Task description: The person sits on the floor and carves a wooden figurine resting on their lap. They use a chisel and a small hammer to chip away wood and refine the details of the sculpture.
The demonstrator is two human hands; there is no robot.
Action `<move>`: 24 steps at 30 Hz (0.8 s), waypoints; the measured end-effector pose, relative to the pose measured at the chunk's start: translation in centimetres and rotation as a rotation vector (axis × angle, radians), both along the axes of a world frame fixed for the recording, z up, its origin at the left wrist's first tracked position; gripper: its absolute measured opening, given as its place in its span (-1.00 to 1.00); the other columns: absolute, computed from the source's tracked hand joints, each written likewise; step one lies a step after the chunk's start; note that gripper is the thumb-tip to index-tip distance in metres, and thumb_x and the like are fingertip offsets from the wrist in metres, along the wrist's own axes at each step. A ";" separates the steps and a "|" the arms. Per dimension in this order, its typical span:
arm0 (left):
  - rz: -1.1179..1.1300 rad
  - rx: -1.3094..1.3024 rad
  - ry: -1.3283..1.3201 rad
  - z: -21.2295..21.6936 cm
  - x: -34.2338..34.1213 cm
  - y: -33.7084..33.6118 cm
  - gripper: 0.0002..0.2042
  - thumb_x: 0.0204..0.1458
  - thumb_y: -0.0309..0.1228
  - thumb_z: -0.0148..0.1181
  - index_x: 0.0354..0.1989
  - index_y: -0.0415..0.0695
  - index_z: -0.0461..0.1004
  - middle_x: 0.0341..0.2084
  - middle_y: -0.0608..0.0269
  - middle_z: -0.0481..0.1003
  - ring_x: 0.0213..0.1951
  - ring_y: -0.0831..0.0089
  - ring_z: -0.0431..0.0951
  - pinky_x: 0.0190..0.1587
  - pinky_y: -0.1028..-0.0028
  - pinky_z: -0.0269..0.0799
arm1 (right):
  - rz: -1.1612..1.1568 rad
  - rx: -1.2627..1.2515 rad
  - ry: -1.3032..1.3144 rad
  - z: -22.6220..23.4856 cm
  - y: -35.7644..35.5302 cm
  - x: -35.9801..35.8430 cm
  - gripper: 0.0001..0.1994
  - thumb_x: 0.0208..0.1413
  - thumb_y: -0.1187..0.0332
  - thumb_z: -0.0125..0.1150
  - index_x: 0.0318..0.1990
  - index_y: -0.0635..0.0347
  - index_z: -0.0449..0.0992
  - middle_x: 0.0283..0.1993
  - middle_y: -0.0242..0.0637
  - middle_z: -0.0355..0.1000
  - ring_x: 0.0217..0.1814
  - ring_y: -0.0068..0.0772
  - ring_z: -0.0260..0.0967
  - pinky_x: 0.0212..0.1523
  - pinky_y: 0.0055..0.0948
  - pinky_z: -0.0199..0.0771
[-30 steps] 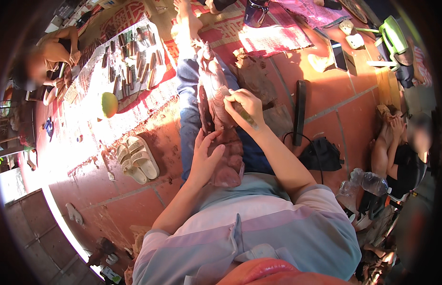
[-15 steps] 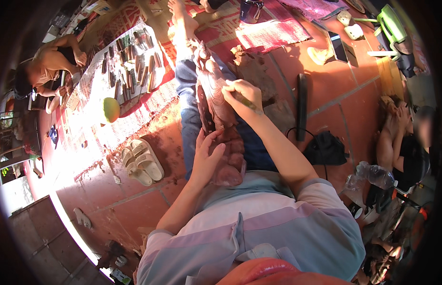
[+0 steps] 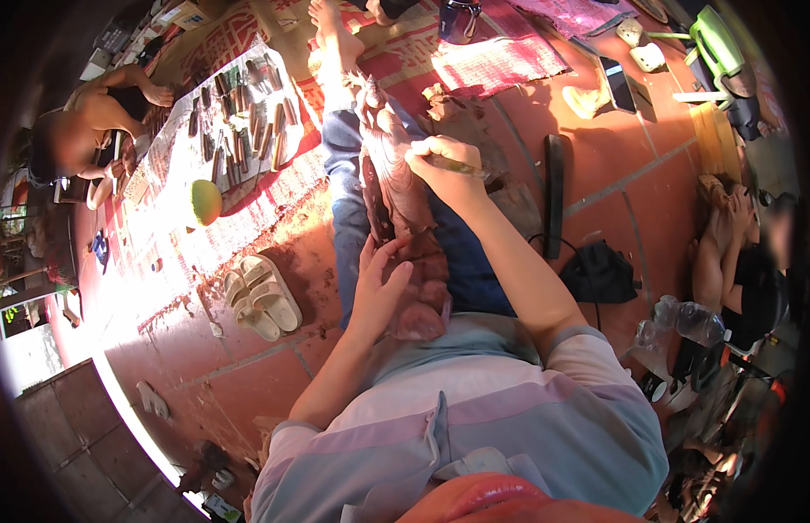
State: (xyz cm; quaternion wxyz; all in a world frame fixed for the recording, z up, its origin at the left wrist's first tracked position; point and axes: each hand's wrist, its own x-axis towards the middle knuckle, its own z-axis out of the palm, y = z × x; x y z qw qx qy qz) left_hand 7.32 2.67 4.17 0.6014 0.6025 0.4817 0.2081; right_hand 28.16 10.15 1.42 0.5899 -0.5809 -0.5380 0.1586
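Tiles of red-brown clay floor (image 3: pixel 274 383) carry a pair of pale sandals (image 3: pixel 263 296) beside the seated person. A long reddish-brown carved wooden figure (image 3: pixel 405 209) lies along the lap, on blue trousers. The left hand (image 3: pixel 379 292) lies half-open, fingers spread against its lower side, while the right hand (image 3: pixel 441 170) is clenched round a slim wooden-handled carving tool (image 3: pixel 457 164) touching the wood.

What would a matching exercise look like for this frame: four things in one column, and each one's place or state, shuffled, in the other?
Things:
1. carving
2. chisel
3. sandals
4. green ball

Places or states:
A. on the patterned mat beside the row of tools
B. lying along the person's lap, steadied by the left hand
C. gripped in the right hand, tip against the wood
D. side by side on the red tile floor

Pairs: 1-B, 2-C, 3-D, 4-A
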 end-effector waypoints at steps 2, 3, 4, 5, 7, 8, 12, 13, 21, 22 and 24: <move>0.008 -0.003 0.010 -0.2 -0.1 0.0 -0.58 0.11 -0.25 0.12 0.16 -0.05 0.43 0.38 -0.21 -0.07 0.45 0.01 -0.17 0.40 0.19 -0.15 | -0.020 0.025 -0.013 -0.5 -0.1 -0.3 -0.89 -0.07 0.45 0.29 -0.51 0.25 0.48 -0.51 -0.19 0.47 -0.48 -0.22 0.47 -0.44 -0.39 0.43; 0.012 -0.004 0.014 -0.2 -0.1 -0.1 -0.59 0.11 -0.25 0.12 0.15 -0.05 0.43 0.38 -0.21 -0.07 0.45 0.01 -0.16 0.40 0.18 -0.15 | -0.009 -0.011 -0.022 -0.8 -0.8 -0.1 -0.89 -0.07 0.45 0.29 -0.52 0.25 0.48 -0.51 -0.18 0.47 -0.48 -0.22 0.48 -0.44 -0.40 0.44; 0.012 0.004 0.017 -0.3 0.0 -0.1 -0.59 0.11 -0.25 0.12 0.15 -0.05 0.43 0.38 -0.21 -0.06 0.45 0.01 -0.16 0.40 0.18 -0.14 | -0.027 -0.006 -0.089 -0.5 -1.2 -0.1 -0.89 -0.07 0.45 0.29 -0.51 0.25 0.49 -0.51 -0.19 0.46 -0.49 -0.23 0.48 -0.44 -0.41 0.45; 0.011 0.012 0.020 -0.3 0.0 -0.3 -0.59 0.11 -0.25 0.12 0.15 -0.05 0.43 0.38 -0.21 -0.06 0.45 0.01 -0.15 0.40 0.18 -0.14 | 0.002 -0.068 -0.071 0.0 -0.9 0.2 -0.89 -0.07 0.45 0.29 -0.52 0.25 0.49 -0.52 -0.18 0.46 -0.49 -0.24 0.48 -0.43 -0.42 0.45; 0.010 0.018 0.024 -0.3 0.0 -0.3 -0.58 0.11 -0.25 0.12 0.16 -0.05 0.43 0.37 -0.21 -0.04 0.44 0.02 -0.14 0.39 0.18 -0.14 | 0.054 -0.192 -0.033 1.2 -0.1 0.9 -0.89 -0.06 0.44 0.29 -0.52 0.24 0.49 -0.52 -0.18 0.46 -0.50 -0.26 0.48 -0.43 -0.42 0.46; 0.010 0.016 0.025 -0.4 -0.1 -0.2 -0.58 0.11 -0.25 0.13 0.16 -0.05 0.43 0.37 -0.21 -0.03 0.44 0.01 -0.14 0.40 0.19 -0.14 | 0.035 -0.137 -0.010 0.7 -0.3 0.8 -0.89 -0.06 0.44 0.29 -0.52 0.24 0.49 -0.53 -0.18 0.46 -0.51 -0.29 0.48 -0.43 -0.43 0.45; -0.003 0.030 -0.001 -0.4 -0.2 0.0 -0.58 0.11 -0.24 0.13 0.16 -0.04 0.43 0.36 -0.21 -0.01 0.44 0.00 -0.14 0.40 0.20 -0.14 | -0.007 -0.081 0.024 -1.2 -1.0 0.6 -0.87 -0.05 0.42 0.32 -0.51 0.24 0.51 -0.56 -0.23 0.47 -0.53 -0.41 0.46 -0.43 -0.47 0.44; 0.006 0.036 0.011 -0.4 -0.1 0.1 -0.58 0.11 -0.24 0.13 0.16 -0.04 0.43 0.36 -0.21 -0.01 0.44 0.01 -0.13 0.40 0.20 -0.14 | 0.009 -0.152 0.036 -0.3 -0.7 0.8 -0.86 -0.04 0.41 0.32 -0.51 0.25 0.50 -0.55 -0.23 0.48 -0.53 -0.41 0.46 -0.43 -0.47 0.44; 0.002 0.046 0.027 -0.8 -0.3 0.2 -0.58 0.11 -0.24 0.14 0.16 -0.03 0.43 0.37 -0.19 -0.02 0.43 0.01 -0.08 0.39 0.21 -0.12 | 0.050 -0.086 0.073 -1.2 -2.4 0.6 -0.88 -0.07 0.46 0.35 -0.46 0.31 0.53 -0.47 -0.27 0.48 -0.45 -0.48 0.45 -0.38 -0.51 0.43; 0.001 0.033 0.032 -0.8 -0.4 -0.1 -0.58 0.11 -0.24 0.14 0.16 -0.02 0.43 0.37 -0.19 -0.02 0.43 0.01 -0.08 0.39 0.21 -0.12 | 0.046 -0.146 0.095 -0.4 -3.4 0.6 -0.89 -0.06 0.48 0.35 -0.45 0.33 0.53 -0.47 -0.29 0.49 -0.43 -0.55 0.44 -0.37 -0.54 0.42; 0.017 0.016 0.033 -1.0 -0.7 -0.3 -0.58 0.11 -0.24 0.14 0.15 -0.02 0.44 0.37 -0.19 -0.01 0.43 0.02 -0.09 0.39 0.21 -0.11 | 0.043 -0.196 0.136 0.3 -4.2 0.3 -0.88 -0.04 0.50 0.36 -0.44 0.35 0.53 -0.45 -0.34 0.50 -0.41 -0.66 0.42 -0.35 -0.58 0.41</move>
